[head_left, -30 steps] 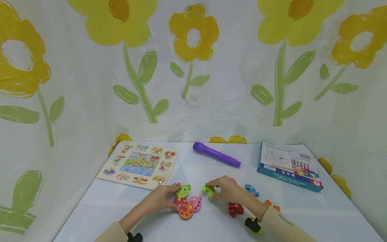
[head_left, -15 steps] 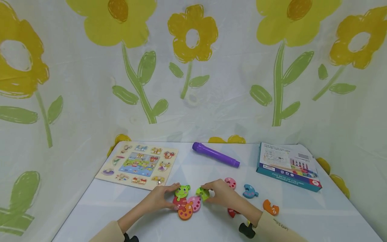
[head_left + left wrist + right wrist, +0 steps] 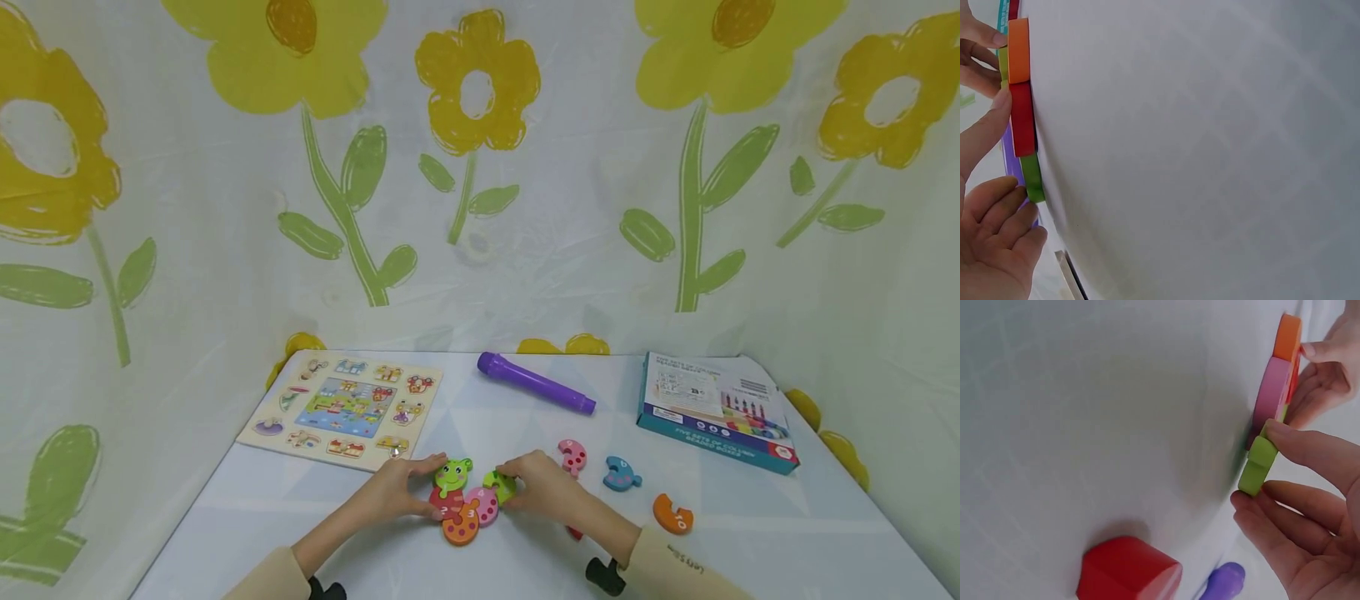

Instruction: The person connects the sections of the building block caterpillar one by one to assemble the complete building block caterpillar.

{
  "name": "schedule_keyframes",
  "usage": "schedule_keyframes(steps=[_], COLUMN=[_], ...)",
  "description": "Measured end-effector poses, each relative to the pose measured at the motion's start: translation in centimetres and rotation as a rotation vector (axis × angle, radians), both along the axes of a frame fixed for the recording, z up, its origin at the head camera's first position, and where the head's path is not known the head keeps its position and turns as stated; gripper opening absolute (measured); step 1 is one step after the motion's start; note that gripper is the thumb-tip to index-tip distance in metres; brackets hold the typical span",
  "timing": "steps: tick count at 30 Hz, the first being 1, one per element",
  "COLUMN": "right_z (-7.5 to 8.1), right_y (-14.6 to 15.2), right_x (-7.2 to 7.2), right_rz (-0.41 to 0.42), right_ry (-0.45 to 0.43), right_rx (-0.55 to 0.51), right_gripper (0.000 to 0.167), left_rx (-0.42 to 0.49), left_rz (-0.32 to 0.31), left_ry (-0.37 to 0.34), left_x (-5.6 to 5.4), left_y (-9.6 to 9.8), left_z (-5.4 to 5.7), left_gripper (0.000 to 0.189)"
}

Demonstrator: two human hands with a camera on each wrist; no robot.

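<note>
Green piece [image 3: 1259, 464]: closer than before to pink piece [image 3: 487, 506], at its upper right, perhaps touching.
Right hand [image 3: 549, 490]: nearer, pinches green piece from the right.
Left hand [image 3: 393, 490]: curls round head [image 3: 452, 477] and red piece [image 3: 447, 502].

A pale, triangle-patterned tabletop [image 3: 420, 575] carries, furthest from me, a flat wooden picture-puzzle board [image 3: 341, 412], a purple microphone-shaped tube [image 3: 536, 383] and a flat teal-sided printed box [image 3: 716, 414]. Nearer me lie a joined multicoloured caterpillar puzzle [image 3: 459, 518], a spotted pink crescent [image 3: 576, 454], a blue curved block [image 3: 621, 477] and an orange curved block [image 3: 667, 517].
</note>
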State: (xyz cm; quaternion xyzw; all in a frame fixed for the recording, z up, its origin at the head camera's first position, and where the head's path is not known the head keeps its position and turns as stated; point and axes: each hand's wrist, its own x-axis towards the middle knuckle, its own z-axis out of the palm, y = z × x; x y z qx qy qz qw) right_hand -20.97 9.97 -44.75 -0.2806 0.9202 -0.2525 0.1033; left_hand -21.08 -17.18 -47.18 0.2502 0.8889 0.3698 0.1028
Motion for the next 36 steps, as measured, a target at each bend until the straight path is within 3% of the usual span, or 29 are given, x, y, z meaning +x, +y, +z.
schedule_keyframes(steps=[18,28,36], right_z=[-0.6,-0.4,-0.4], right_y=[-0.5,0.9,2.0], right_x=[0.3,0.1,0.2], right_rz=[0.01,0.009,-0.005], right_ry=[0.05,-0.053,-0.037], right_rx=[0.072,-0.033,-0.056], right_gripper=[0.048,0.051,0.054], left_rx=[-0.015,-0.016,-0.031], left_rz=[0.002,-0.013,-0.005], left_ry=[-0.018,-0.008,-0.003], left_x=[0.0,-0.1,-0.2], left_y=[0.0,0.1,0.1], left_z=[-0.1,0.0,0.0], left_gripper=[0.078,0.077,0.078])
